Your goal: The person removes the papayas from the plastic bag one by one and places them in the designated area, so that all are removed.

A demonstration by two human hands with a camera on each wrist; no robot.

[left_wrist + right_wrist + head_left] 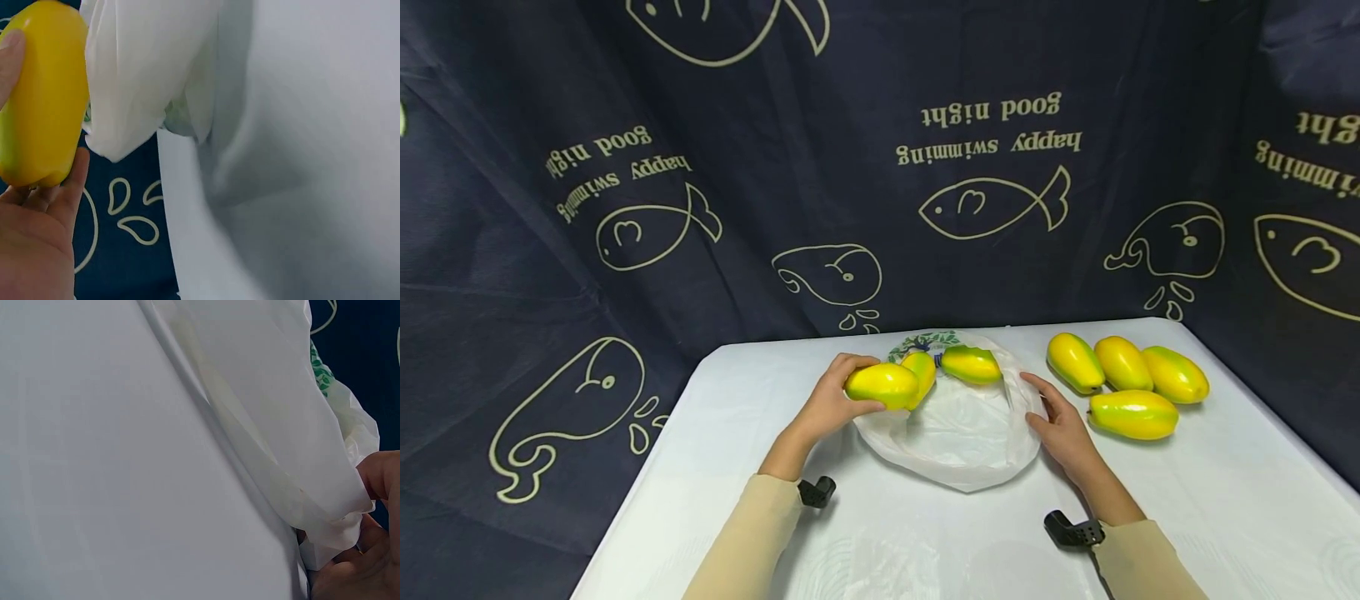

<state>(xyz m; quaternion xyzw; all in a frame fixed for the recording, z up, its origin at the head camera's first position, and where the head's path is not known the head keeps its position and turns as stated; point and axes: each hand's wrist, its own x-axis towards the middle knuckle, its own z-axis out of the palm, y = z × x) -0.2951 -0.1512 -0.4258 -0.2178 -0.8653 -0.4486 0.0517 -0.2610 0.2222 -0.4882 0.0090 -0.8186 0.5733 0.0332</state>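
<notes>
A yellow-green papaya (883,385) is held by my left hand (831,404) over the left rim of a white plastic bag (958,475). In the left wrist view the thumb lies across this papaya (47,94), with fingers under its end. Just behind it, a second papaya (922,372) is partly hidden. Another papaya (972,365) lies at the far side of the bag's wide mouth. My right hand (1063,429) pinches the bag's right rim; the right wrist view has the plastic (340,528) between thumb and fingers.
To the right of the bag, several loose papayas (1123,364) lie grouped on the white-covered table (1240,500). A dark curtain (850,192) printed with fish and whales hangs behind the table and along its sides.
</notes>
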